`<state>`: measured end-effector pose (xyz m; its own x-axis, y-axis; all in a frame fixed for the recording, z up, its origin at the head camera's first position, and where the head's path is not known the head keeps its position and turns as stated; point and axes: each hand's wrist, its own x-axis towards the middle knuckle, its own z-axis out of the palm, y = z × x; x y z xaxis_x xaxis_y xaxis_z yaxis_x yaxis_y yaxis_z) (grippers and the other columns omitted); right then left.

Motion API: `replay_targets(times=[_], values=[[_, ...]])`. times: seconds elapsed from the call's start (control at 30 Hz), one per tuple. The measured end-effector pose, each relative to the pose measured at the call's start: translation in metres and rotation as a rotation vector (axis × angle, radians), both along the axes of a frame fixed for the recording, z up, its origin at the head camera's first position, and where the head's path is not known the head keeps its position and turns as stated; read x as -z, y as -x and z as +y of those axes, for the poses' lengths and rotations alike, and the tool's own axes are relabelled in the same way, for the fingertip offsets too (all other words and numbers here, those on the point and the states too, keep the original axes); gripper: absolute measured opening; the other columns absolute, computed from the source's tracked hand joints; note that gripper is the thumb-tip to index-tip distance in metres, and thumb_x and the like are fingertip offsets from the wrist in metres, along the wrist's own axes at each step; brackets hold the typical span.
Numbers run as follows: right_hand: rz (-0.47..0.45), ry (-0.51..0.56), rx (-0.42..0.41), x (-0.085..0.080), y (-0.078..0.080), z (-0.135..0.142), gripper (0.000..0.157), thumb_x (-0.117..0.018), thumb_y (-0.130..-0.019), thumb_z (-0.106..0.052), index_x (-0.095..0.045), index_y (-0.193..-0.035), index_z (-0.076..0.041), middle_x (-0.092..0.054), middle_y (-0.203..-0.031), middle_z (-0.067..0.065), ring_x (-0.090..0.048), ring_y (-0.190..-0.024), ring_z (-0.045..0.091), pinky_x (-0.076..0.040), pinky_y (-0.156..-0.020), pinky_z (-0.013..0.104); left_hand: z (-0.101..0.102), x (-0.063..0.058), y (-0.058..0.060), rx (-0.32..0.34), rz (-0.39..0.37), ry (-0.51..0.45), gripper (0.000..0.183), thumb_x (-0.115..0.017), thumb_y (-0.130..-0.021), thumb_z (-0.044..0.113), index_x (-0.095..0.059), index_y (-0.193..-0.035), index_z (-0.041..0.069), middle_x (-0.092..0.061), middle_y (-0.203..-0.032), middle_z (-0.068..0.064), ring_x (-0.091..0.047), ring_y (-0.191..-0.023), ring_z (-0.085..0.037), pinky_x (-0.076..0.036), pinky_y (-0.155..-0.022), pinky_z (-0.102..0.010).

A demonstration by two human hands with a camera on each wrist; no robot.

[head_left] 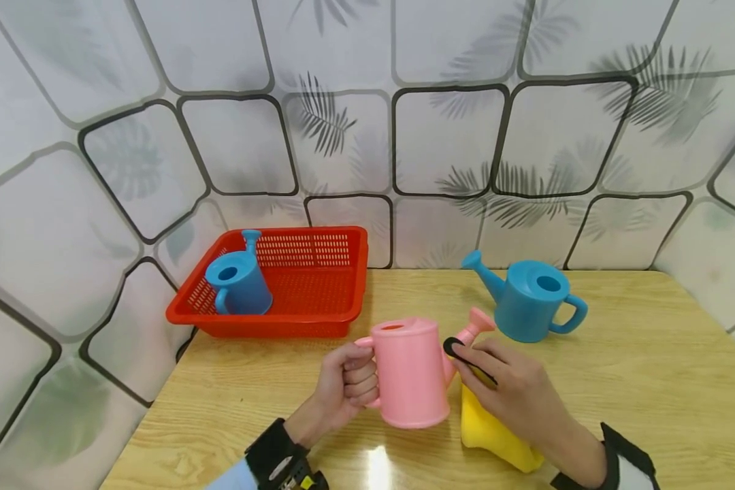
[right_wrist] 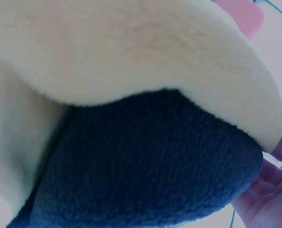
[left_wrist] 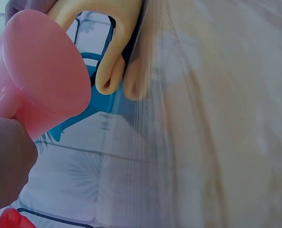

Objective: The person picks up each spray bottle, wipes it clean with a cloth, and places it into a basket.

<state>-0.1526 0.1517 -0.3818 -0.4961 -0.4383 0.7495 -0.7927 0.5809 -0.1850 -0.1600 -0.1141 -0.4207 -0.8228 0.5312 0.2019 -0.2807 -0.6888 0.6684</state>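
A pink watering can [head_left: 409, 381] is held off the table by its handle in my left hand [head_left: 343, 388]. Its bottom shows in the left wrist view. My right hand [head_left: 520, 388] grips a plush cloth, yellow [head_left: 493, 429] on one face and dark on the other, at the can's spout [head_left: 479, 322]. Whether the cloth presses on the spout is hard to tell. The cloth's folded end hangs below the right hand. In the right wrist view the cloth's dark face [right_wrist: 150, 161] fills much of the picture.
A red basket [head_left: 269, 325] stands at the back left with a blue watering can [head_left: 245, 286] inside. Another blue watering can [head_left: 529, 306] is upright on the wooden table [head_left: 649, 381], behind my right hand. A patterned curtain [head_left: 349, 163] hangs behind the table.
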Motion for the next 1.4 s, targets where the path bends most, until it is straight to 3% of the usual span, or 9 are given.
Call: replay_targets(times=[0.23,0.37,0.57,0.7,0.93,1.1,1.27,1.37,1.4], values=[[-0.033,-0.014,-0.027,0.006,-0.008,-0.006,0.052,-0.042,-0.099,-0.048,-0.078,-0.101,-0.010,-0.068,-0.069,-0.006,-0.046,-0.049,0.005,-0.043,-0.041,0.013,-0.001,0.005,-0.003,-0.031,-0.066,-0.015,0.036,-0.030,-0.096,0.013,-0.029,-0.060,0.016,-0.022,-0.049,0.007,-0.019,-0.037,-0.007,-0.008,-0.037,-0.022],[-0.055,-0.027,-0.031,0.006,-0.009,-0.007,0.050,-0.042,-0.099,-0.048,-0.077,-0.103,-0.012,-0.068,-0.069,-0.008,-0.046,-0.049,0.005,-0.044,-0.042,0.013,-0.002,0.005,-0.002,-0.039,-0.084,-0.025,0.036,-0.031,-0.095,0.014,-0.028,-0.060,0.016,-0.022,-0.049,0.006,-0.019,-0.037,-0.007,-0.008,-0.036,-0.021],[0.025,-0.018,-0.040,0.006,-0.005,-0.007,0.047,-0.044,-0.099,-0.045,-0.077,-0.099,-0.012,-0.063,-0.065,-0.008,-0.042,-0.047,0.003,-0.038,-0.039,0.011,-0.002,0.005,-0.001,-0.017,-0.110,-0.037,0.036,-0.033,-0.094,0.014,-0.027,-0.059,0.017,-0.021,-0.049,0.007,-0.018,-0.036,-0.007,-0.007,-0.036,-0.021],[0.030,-0.027,-0.033,0.004,0.000,-0.003,0.051,-0.042,-0.100,-0.046,-0.077,-0.098,-0.010,-0.064,-0.066,-0.006,-0.042,-0.047,0.005,-0.039,-0.039,0.012,-0.002,0.004,0.000,-0.015,-0.113,-0.035,0.036,-0.032,-0.095,0.014,-0.027,-0.059,0.017,-0.021,-0.049,0.007,-0.018,-0.036,-0.006,-0.008,-0.036,-0.021],[0.027,-0.060,0.019,-0.001,0.009,0.006,0.057,-0.038,-0.100,-0.049,-0.077,-0.100,-0.006,-0.069,-0.074,0.000,-0.051,-0.054,0.008,-0.051,-0.042,0.020,0.001,0.003,-0.002,-0.014,-0.168,-0.031,0.037,-0.037,-0.092,0.015,-0.025,-0.057,0.017,-0.019,-0.048,0.009,-0.016,-0.036,-0.005,-0.006,-0.036,-0.020],[0.060,-0.039,0.064,-0.006,0.017,0.014,0.059,-0.039,-0.101,-0.048,-0.077,-0.100,-0.003,-0.065,-0.073,0.004,-0.050,-0.056,0.011,-0.051,-0.043,0.026,0.001,0.005,-0.004,0.008,-0.157,-0.030,0.039,-0.036,-0.093,0.013,-0.024,-0.057,0.017,-0.019,-0.047,0.009,-0.014,-0.036,-0.005,-0.005,-0.036,-0.019],[0.119,0.018,0.104,-0.009,0.024,0.020,0.057,-0.042,-0.100,-0.046,-0.076,-0.099,0.000,-0.064,-0.073,0.006,-0.049,-0.059,0.012,-0.049,-0.041,0.028,0.003,0.007,-0.005,-0.013,-0.130,0.006,0.043,-0.038,-0.095,0.010,-0.024,-0.055,0.017,-0.018,-0.046,0.010,-0.015,-0.035,-0.004,-0.006,-0.035,-0.019],[0.104,0.062,0.152,-0.011,0.026,0.023,0.056,-0.046,-0.098,-0.047,-0.074,-0.102,0.001,-0.069,-0.076,0.009,-0.052,-0.064,0.015,-0.047,-0.044,0.032,0.007,0.006,-0.005,-0.024,-0.159,-0.031,0.045,-0.039,-0.096,0.011,-0.023,-0.055,0.016,-0.017,-0.046,0.009,-0.015,-0.035,-0.004,-0.006,-0.036,-0.019],[0.089,0.080,0.165,-0.012,0.025,0.023,0.052,-0.053,-0.096,-0.045,-0.074,-0.103,0.001,-0.071,-0.078,0.010,-0.052,-0.065,0.016,-0.046,-0.045,0.032,0.008,0.005,-0.005,-0.025,-0.185,-0.056,0.045,-0.038,-0.097,0.012,-0.023,-0.055,0.016,-0.017,-0.046,0.008,-0.015,-0.035,-0.004,-0.006,-0.037,-0.019]])
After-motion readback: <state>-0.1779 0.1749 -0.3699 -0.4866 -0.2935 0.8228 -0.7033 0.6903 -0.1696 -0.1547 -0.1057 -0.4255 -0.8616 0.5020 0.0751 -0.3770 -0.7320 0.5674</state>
